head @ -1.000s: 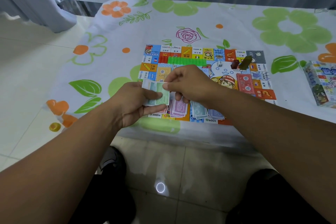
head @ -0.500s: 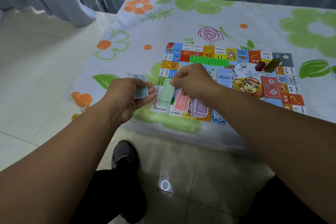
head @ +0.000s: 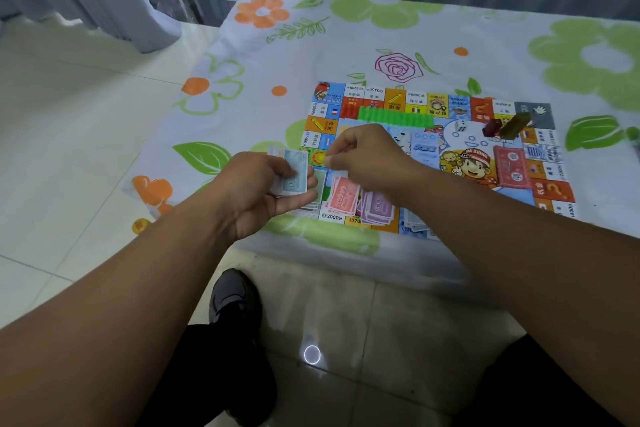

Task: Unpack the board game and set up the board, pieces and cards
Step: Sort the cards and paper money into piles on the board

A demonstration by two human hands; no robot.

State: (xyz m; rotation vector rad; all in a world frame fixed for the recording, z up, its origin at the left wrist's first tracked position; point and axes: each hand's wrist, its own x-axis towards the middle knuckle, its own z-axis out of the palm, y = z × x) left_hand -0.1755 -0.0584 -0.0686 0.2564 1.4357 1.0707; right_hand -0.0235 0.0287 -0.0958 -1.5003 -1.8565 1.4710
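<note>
Status: sorting of the play money is in progress.

1. The left hand (head: 263,191) grips the stack of notes (head: 292,177), thumb on top and fingers curled beneath. It is held just above the near left corner of the board (head: 394,99).
2. The right hand (head: 367,159) is just beside the stack, fingers curled, with thumb and forefinger tips together. Whether a note is between them cannot be told from this view.
3. Change: half a second ago the right hand was lowering a green note. That note is now out of its fingers and appears to lie on the green pile (head: 321,184), which the left hand partly hides. The right hand has returned toward the stack.
4. The red pile (head: 343,196), purple pile (head: 377,206) and blue pile (head: 415,224) lie in a row along the near edge of the board.

Meaning for the task: one more note is sorted. The board already lies flat on the table (head: 346,28), and the remaining stack looks thin, so the money step is probably near its end.
</note>
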